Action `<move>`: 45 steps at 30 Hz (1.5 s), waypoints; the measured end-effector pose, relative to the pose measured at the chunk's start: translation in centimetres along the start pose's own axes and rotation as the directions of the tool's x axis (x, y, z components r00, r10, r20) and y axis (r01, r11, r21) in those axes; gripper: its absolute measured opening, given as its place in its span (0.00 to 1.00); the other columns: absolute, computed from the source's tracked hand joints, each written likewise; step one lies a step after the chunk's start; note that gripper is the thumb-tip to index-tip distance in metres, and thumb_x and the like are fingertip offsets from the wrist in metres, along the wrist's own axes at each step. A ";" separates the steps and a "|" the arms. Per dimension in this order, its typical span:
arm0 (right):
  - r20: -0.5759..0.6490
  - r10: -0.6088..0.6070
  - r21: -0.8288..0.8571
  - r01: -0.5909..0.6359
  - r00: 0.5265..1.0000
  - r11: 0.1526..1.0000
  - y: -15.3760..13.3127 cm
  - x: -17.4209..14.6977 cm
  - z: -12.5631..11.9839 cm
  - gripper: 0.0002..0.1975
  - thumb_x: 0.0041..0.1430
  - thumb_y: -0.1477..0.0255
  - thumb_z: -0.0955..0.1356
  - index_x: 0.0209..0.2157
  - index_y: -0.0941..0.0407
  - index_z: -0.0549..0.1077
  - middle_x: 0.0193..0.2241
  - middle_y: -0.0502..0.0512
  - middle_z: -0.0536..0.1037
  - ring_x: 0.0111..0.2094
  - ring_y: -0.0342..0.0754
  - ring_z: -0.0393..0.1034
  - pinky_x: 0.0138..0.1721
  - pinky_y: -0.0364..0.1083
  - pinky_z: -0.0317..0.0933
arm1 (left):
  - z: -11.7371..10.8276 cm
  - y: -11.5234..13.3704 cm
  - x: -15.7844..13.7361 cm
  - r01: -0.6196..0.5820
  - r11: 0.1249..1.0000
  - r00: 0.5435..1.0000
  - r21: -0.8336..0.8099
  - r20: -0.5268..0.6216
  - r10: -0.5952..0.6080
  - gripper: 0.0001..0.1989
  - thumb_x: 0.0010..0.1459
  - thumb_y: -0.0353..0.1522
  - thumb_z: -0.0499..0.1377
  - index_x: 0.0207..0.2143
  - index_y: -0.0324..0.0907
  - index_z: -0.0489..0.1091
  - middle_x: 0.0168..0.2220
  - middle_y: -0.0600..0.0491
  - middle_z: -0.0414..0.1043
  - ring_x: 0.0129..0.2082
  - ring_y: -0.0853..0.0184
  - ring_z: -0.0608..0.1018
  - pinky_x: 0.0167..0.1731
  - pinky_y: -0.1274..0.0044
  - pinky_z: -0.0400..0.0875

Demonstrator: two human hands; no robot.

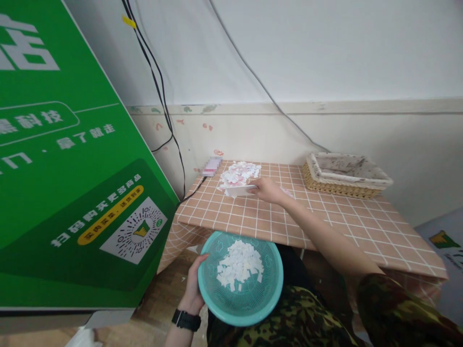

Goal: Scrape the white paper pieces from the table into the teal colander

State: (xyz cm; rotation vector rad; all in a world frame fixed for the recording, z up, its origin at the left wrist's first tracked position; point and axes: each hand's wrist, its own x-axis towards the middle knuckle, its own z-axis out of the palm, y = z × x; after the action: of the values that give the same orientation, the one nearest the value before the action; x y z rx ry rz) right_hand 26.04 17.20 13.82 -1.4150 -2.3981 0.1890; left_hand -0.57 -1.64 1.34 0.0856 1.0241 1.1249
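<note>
Fingers (198,270) of left hand (193,289) curled around teal basket (217,308) rim, white paper bits (240,267) inside; right hand (267,189) pinching white card (239,191) on table (325,221).

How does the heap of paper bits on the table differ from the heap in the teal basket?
The scraps on the table mix white with pink pieces; the scraps in the teal basket look all white. The table heap lies spread on the checked tablecloth, with the right hand holding a white card at its edge; the basket heap sits in the basket that the left hand grips below the table edge. Both are small cut paper pieces.
</note>
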 end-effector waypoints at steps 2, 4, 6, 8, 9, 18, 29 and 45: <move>0.043 -0.042 0.004 0.042 0.998 0.999 0.3 0.5 -0.9 0.08 0.56 0.70 0.66 0.31 0.58 0.77 0.26 0.55 0.77 0.28 0.44 0.67 0.28 0.42 0.52 | 0.0 0.0 0.0 -0.002 1.000 1.000 -0.003 -0.003 0.002 0.05 0.50 0.30 0.61 0.27 0.37 0.73 0.23 0.49 0.78 0.22 0.62 0.78 0.28 0.71 0.74; 0.057 -0.057 0.003 0.057 0.997 0.998 0.5 0.9 -1.8 0.08 0.55 0.71 0.67 0.31 0.58 0.77 0.26 0.55 0.77 0.27 0.44 0.66 0.28 0.42 0.51 | -0.2 0.0 0.0 0.000 1.000 1.000 0.000 0.006 0.000 0.05 0.50 0.31 0.61 0.27 0.36 0.73 0.23 0.49 0.78 0.22 0.62 0.78 0.29 0.71 0.74; 0.051 -0.053 -0.001 0.053 0.997 0.999 0.6 1.0 -2.5 0.08 0.54 0.71 0.66 0.31 0.59 0.78 0.27 0.55 0.77 0.27 0.44 0.67 0.28 0.42 0.51 | -0.4 0.0 0.2 0.003 1.000 1.000 0.006 0.023 -0.003 0.07 0.50 0.32 0.61 0.29 0.36 0.73 0.24 0.48 0.79 0.23 0.62 0.79 0.29 0.70 0.74; 0.061 -0.044 -0.007 0.044 0.997 0.999 0.7 1.0 -3.0 0.08 0.54 0.71 0.66 0.31 0.59 0.77 0.27 0.55 0.77 0.27 0.44 0.67 0.28 0.42 0.51 | -0.6 -0.1 0.3 0.004 1.000 0.999 0.006 0.035 -0.004 0.08 0.51 0.32 0.60 0.30 0.36 0.74 0.25 0.47 0.79 0.24 0.61 0.79 0.31 0.70 0.74; 0.078 -0.043 -0.011 0.044 0.996 0.999 0.7 0.9 -3.2 0.08 0.54 0.71 0.66 0.30 0.59 0.77 0.27 0.55 0.77 0.27 0.44 0.67 0.27 0.42 0.51 | -0.7 -0.2 0.4 0.005 1.000 0.999 0.005 0.037 -0.005 0.08 0.51 0.33 0.60 0.30 0.36 0.74 0.26 0.47 0.79 0.25 0.60 0.79 0.31 0.69 0.74; 0.024 0.015 -0.105 -0.012 1.000 0.994 0.3 0.3 -4.2 0.09 0.54 0.70 0.66 0.29 0.58 0.77 0.24 0.54 0.76 0.25 0.44 0.65 0.26 0.43 0.49 | -1.1 -0.3 0.9 0.023 1.000 0.999 -0.012 0.033 -0.023 0.09 0.50 0.33 0.62 0.32 0.35 0.73 0.27 0.48 0.79 0.26 0.62 0.80 0.33 0.70 0.74; 0.049 -0.019 -0.151 0.026 0.999 0.988 0.1 0.4 -2.8 0.08 0.55 0.71 0.65 0.30 0.57 0.76 0.27 0.56 0.77 0.27 0.45 0.66 0.26 0.43 0.48 | -1.0 -0.3 0.8 0.012 1.000 0.999 0.008 0.034 -0.012 0.09 0.50 0.33 0.61 0.31 0.35 0.74 0.27 0.46 0.79 0.28 0.59 0.80 0.34 0.68 0.75; -0.009 0.038 -0.044 -0.038 0.999 0.998 0.5 -1.1 -1.6 0.10 0.57 0.69 0.64 0.29 0.58 0.76 0.23 0.55 0.75 0.25 0.44 0.65 0.27 0.43 0.49 | -0.8 -0.1 0.6 0.009 1.000 0.999 0.003 0.044 -0.009 0.08 0.51 0.32 0.61 0.30 0.35 0.74 0.26 0.47 0.79 0.27 0.59 0.80 0.35 0.67 0.75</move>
State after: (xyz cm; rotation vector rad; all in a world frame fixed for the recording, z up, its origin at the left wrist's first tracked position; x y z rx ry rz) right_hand 27.49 16.41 14.93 -1.4790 -2.3838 0.1394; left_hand -1.00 -1.55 0.43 0.1077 0.9859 1.1085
